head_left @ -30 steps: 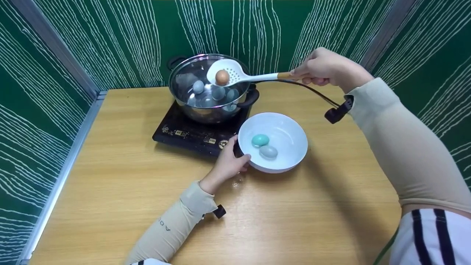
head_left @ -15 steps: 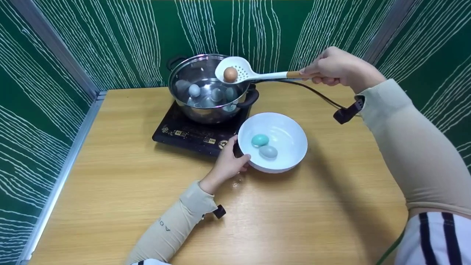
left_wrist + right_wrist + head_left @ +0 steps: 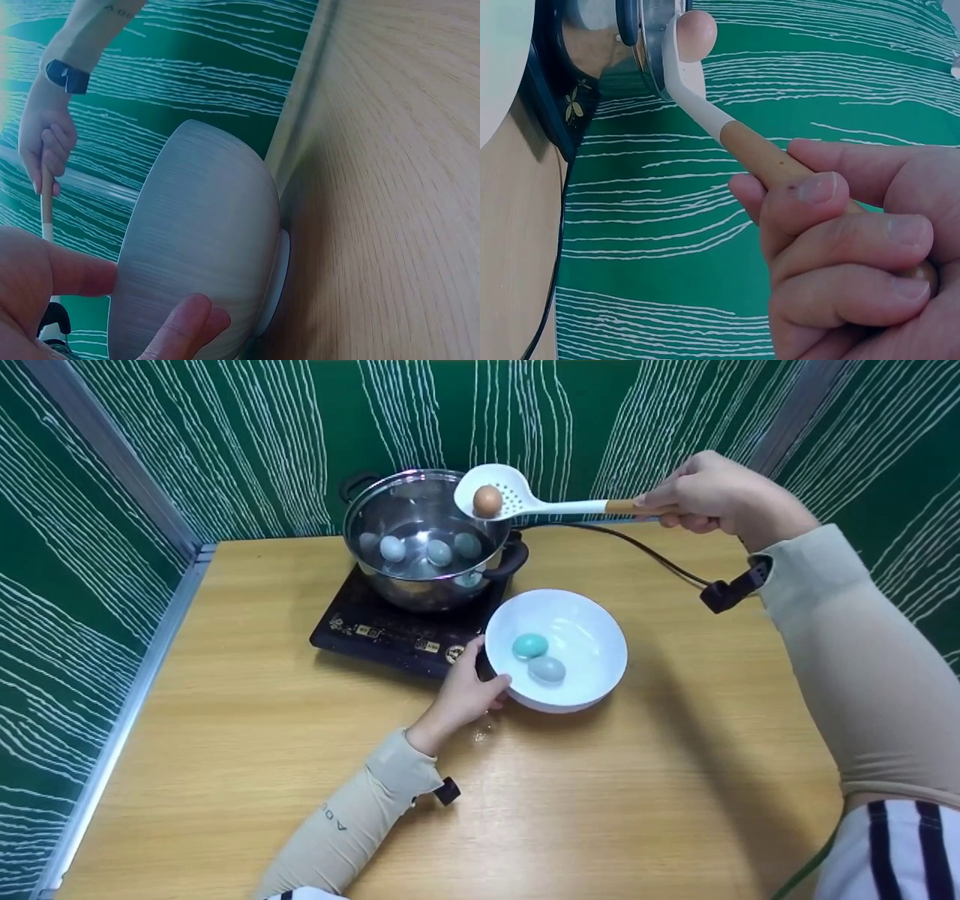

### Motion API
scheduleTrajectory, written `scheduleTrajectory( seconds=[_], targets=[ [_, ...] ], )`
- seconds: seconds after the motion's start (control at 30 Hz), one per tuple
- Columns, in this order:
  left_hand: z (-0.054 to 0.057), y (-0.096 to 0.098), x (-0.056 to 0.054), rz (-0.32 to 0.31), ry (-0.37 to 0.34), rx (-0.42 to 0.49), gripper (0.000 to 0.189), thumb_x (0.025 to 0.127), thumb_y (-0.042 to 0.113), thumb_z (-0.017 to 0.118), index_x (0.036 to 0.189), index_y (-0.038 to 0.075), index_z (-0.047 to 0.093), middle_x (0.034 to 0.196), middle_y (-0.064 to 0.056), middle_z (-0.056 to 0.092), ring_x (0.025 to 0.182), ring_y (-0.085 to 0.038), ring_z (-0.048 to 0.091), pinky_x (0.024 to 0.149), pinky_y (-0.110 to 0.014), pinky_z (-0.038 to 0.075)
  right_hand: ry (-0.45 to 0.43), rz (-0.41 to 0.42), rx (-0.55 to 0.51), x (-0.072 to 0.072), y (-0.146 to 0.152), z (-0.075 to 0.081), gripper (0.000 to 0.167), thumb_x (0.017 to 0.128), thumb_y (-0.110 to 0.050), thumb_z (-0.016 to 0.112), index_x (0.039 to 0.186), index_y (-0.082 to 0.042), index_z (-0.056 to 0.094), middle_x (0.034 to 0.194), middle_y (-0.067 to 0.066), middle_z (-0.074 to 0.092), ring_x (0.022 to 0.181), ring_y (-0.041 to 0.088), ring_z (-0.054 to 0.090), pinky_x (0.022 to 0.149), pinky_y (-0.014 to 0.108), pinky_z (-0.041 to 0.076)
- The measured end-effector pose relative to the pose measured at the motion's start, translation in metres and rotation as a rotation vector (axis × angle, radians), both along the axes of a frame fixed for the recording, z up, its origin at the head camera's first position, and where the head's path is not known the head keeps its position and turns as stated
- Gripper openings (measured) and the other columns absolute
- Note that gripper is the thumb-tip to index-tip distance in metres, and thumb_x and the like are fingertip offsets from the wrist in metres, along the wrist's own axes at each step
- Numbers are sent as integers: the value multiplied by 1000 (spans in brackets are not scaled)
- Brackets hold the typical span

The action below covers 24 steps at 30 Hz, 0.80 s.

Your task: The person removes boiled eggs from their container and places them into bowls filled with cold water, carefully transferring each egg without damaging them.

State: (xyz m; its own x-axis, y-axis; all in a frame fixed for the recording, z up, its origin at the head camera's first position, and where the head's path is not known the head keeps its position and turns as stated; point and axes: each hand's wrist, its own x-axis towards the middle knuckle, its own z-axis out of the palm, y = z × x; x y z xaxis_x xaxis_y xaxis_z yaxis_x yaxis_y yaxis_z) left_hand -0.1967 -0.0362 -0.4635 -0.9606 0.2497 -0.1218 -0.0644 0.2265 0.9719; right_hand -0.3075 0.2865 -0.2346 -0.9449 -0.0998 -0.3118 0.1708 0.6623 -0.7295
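Note:
In the head view, my right hand [image 3: 720, 499] grips the wooden handle of a white slotted spoon [image 3: 574, 507]. A brown egg [image 3: 487, 501] rests in its perforated head, held up over the right rim of a steel pot [image 3: 427, 585]. Several pale eggs [image 3: 439, 553] show inside that pot. My left hand [image 3: 465, 694] holds the near left side of a white bowl [image 3: 592, 679], with finger and thumb at its rim. A turquoise egg [image 3: 530, 646] and a grey-blue egg [image 3: 547, 670] lie in the bowl. The right wrist view shows my fingers curled round the handle [image 3: 761, 154].
Beneath the pot is a black induction cooker [image 3: 382, 634], close to the bowl's left side. A black cord [image 3: 645, 547] runs along the back right of the wooden table [image 3: 247, 697]. Green walls with white lines [image 3: 247, 442] enclose the back and sides.
My right hand has moved right and slightly up, carrying the slotted spoon with the brown egg from above the pot's middle to its right rim. The left hand and bowl have stayed put.

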Motion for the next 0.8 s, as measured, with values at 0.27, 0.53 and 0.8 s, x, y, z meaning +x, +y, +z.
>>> scheduleTrajectory(
  seconds=[0.27, 0.53, 0.8],
  targets=[
    [1, 0, -1, 7, -7, -15, 79, 99, 3, 67, 168, 0, 29, 157, -36, 46, 80, -30, 76, 76, -50, 73, -10, -6, 3, 5, 13, 2, 23, 107, -37, 69, 108, -18, 82, 72, -4, 60, 49, 11, 42, 42, 24, 36],
    [0, 1, -1, 9, -1, -7, 80, 98, 3, 68, 168, 0, 30, 156, -37, 46, 80, -32, 76, 75, -48, 73, 0, -19, 10, 6, 28, 0, 22, 107, -39, 69, 106, -22, 83, 71, -4, 60, 50, 12, 43, 42, 25, 37],
    [-1, 1, -2, 10, -4, -5, 80, 98, 2, 67, 168, 0, 30, 156, -37, 46, 80, -30, 75, 76, -49, 73, -9, -34, 13, 13, 44, 2, 21, 105, -40, 71, 105, -23, 84, 73, -4, 61, 52, 13, 44, 44, 24, 40]
  ],
)
